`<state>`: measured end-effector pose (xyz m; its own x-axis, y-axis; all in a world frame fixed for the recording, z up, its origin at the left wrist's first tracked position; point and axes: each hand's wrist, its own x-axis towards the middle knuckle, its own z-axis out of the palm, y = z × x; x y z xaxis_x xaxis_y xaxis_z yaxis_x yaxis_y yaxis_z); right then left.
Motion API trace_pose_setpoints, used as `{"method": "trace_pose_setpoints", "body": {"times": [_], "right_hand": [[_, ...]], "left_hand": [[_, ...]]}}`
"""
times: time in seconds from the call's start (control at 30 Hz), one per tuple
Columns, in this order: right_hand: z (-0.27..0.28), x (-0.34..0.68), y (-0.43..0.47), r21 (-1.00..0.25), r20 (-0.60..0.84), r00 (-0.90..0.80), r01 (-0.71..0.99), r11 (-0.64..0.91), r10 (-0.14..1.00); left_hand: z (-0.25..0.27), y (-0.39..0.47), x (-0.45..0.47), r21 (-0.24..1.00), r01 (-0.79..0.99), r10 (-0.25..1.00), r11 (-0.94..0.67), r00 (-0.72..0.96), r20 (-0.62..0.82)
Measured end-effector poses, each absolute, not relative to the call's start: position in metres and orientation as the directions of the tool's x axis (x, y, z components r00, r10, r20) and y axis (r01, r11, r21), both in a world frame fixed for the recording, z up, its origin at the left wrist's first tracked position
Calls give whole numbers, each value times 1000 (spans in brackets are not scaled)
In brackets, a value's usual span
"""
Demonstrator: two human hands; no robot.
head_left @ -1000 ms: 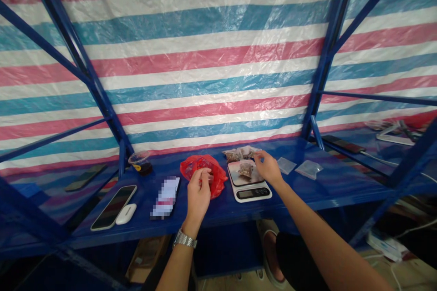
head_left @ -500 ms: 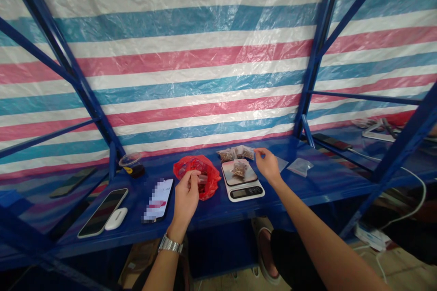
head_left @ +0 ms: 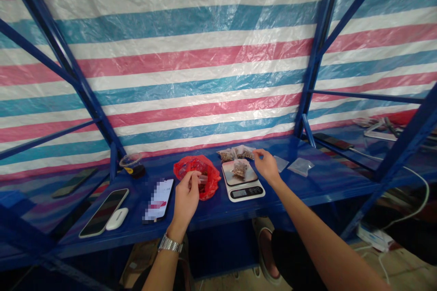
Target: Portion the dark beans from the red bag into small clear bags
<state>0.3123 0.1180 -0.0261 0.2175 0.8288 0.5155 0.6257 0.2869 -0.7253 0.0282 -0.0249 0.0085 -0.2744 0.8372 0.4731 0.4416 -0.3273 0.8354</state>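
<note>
My left hand (head_left: 187, 190) is closed on a small clear plastic piece (head_left: 203, 178), held over the mouth of an open red plastic bag (head_left: 213, 177). Dark contents show inside that bag; the exact kind of the clear piece is hard to make out. To its right, a small clear bag of brown dried bits (head_left: 239, 169) rests on the plate of a white kitchen scale (head_left: 246, 197). Beside the scale my right hand (head_left: 266, 165) is curled with thumb and fingertips together, at the edge of filled clear bags (head_left: 244, 152) lying behind the scale. Whether it grips one is hidden.
Empty clear bags (head_left: 301, 167) lie right of my right hand. On the left are a lit phone (head_left: 158, 201), another phone (head_left: 104, 213), a white earbud case (head_left: 117, 219) and a cup of dark liquid (head_left: 136, 170). Blue posts (head_left: 311, 59) flank the shelf.
My right hand has shifted very slightly left, its fingertips still by the filled bags. My left hand stays over the red bag, and the bag on the scale has not moved.
</note>
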Motion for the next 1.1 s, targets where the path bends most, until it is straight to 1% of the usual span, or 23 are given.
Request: {"method": "trace_pose_setpoints", "body": {"times": [0.13,0.33,0.4,0.47,0.53,0.6,0.67,0.77,0.83,0.9,0.97,1.03,1.1], "right_hand": [[-29,312,120,-657,534,142,691,303,834],[-37,305,118,-451,549,-6,840,302,836],[-40,302,118,-423,549,-30,852,308,835],[-42,300,119,-450,535,-34,834,319,844],[-39,298,121,-538,530,-32,760,365,848],[-32,296,121,-650,537,-46,614,448,842],[-22,290,118,-725,546,-94,445,526,832],[-3,273,103,-779,543,-218,230,584,811],[9,256,90,-800,540,-276,126,587,795],[18,236,78,-801,546,-298,90,592,783],[23,217,70,-795,563,-284,72,603,776],[23,201,68,-806,562,-245,53,590,790],[21,187,70,-830,539,-211,33,557,816]], "left_hand": [[9,-26,28,832,451,838,-323,-272,473],[5,-27,29,812,494,834,-310,-268,482],[5,-27,30,808,503,841,-305,-256,477],[4,-27,31,805,506,844,-309,-245,477],[4,-26,33,810,500,848,-307,-243,472],[5,-26,35,817,487,848,-310,-247,469],[6,-25,39,816,468,832,-339,-256,492],[7,-26,50,804,454,785,-385,-297,543],[6,-28,59,826,424,791,-372,-322,521],[3,-28,68,875,346,833,-339,-321,450],[-2,-26,76,923,224,856,-314,-353,377],[-7,-22,82,958,55,885,-283,-370,283],[-12,-17,84,964,-142,898,-225,-415,149]]}}
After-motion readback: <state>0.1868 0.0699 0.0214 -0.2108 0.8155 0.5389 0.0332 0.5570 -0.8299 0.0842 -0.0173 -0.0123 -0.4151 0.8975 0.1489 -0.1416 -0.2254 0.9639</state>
